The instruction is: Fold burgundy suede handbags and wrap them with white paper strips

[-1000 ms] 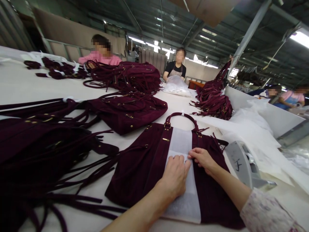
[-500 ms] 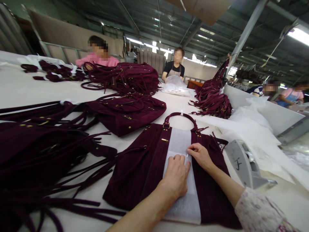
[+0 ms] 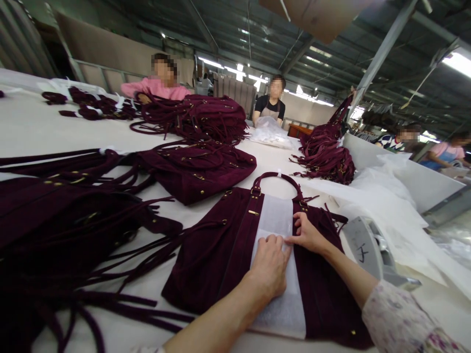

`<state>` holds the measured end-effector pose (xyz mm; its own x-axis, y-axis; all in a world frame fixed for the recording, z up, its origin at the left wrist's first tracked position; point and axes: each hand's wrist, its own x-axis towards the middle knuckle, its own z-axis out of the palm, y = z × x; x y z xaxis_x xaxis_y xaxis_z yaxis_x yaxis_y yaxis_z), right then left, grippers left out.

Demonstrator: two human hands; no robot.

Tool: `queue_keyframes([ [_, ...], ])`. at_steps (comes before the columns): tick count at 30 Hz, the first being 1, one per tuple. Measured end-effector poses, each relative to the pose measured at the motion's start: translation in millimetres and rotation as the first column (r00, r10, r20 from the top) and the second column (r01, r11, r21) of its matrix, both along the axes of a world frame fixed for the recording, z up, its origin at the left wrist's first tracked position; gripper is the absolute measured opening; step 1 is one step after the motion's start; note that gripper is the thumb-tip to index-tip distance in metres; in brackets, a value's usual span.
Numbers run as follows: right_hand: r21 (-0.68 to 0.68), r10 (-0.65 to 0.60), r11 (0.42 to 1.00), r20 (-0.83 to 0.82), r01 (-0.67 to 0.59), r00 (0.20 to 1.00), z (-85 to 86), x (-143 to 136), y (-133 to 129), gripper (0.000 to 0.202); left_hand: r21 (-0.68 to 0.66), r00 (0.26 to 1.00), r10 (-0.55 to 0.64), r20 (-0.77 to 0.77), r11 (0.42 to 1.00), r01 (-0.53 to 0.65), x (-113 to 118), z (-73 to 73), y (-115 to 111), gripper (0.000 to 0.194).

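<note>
A dark burgundy handbag (image 3: 221, 264) with fringe and brass fittings lies flat before me, its looped handle pointing away. Down its middle runs a white paper strip (image 3: 274, 213). My left hand (image 3: 270, 264) presses on the strip, fingers bent and close together, tips hidden beneath; it holds the paper down. At the strip's right edge, my right hand (image 3: 309, 234) touches the paper with its thumb, close to the left fingers. Its other fingers are raised and apart over the bag. A grey tape dispenser (image 3: 364, 245) stands to the right of the bag.
More burgundy bags (image 3: 198, 169) lie left and behind, with long straps trailing across the table (image 3: 33, 130). Strap bundles (image 3: 326, 154) hang at the right back. White sheets (image 3: 386, 201) lie on the right. Co-workers (image 3: 270, 103) work across the table.
My right hand has lifted its fingers off the strip's edge, leaving the thumb down beside my left hand. The left hand stays in place. The whole view has shifted slightly.
</note>
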<state>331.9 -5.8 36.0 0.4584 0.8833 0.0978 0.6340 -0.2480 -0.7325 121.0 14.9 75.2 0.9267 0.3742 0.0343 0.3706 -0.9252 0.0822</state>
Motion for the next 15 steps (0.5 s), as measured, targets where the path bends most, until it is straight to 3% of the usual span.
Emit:
queue_keyframes([
  [2, 0.01, -0.021, 1.0, 0.042, 0.021, 0.999, -2.5, -1, 0, 0.07, -0.004, 1.0, 0.006, -0.003, 1.0, -0.006, 1, 0.5, 0, 0.054],
  [6, -0.005, -0.131, 0.991, 0.03, 0.131, 0.991, -2.2, -8, 19, 0.049, 0.003, 0.999, 0.034, -0.005, 0.999, -0.034, 1, 1.1, 1, 0.051],
  [9, -0.055, -0.187, 0.981, -0.027, 0.185, 0.982, 20.0, 1, 26, 0.022, 0.007, 0.999, 0.036, 0.03, 0.999, -0.036, -2, -2.2, 4, 0.054],
  [12, -0.067, -0.236, 0.97, -0.027, 0.234, 0.971, 64.8, 41, -8, 0.025, 0.01, 0.996, 0.034, 0.077, 0.999, -0.035, -6, -7.5, 12, 0.059],
  [15, -0.099, -0.374, 0.921, 0.036, 0.376, 0.927, 109.1, 96, -83, 0.025, -0.002, 0.996, 0.045, 0.075, 0.999, -0.045, -7, -10.0, 26, 0.069],
])
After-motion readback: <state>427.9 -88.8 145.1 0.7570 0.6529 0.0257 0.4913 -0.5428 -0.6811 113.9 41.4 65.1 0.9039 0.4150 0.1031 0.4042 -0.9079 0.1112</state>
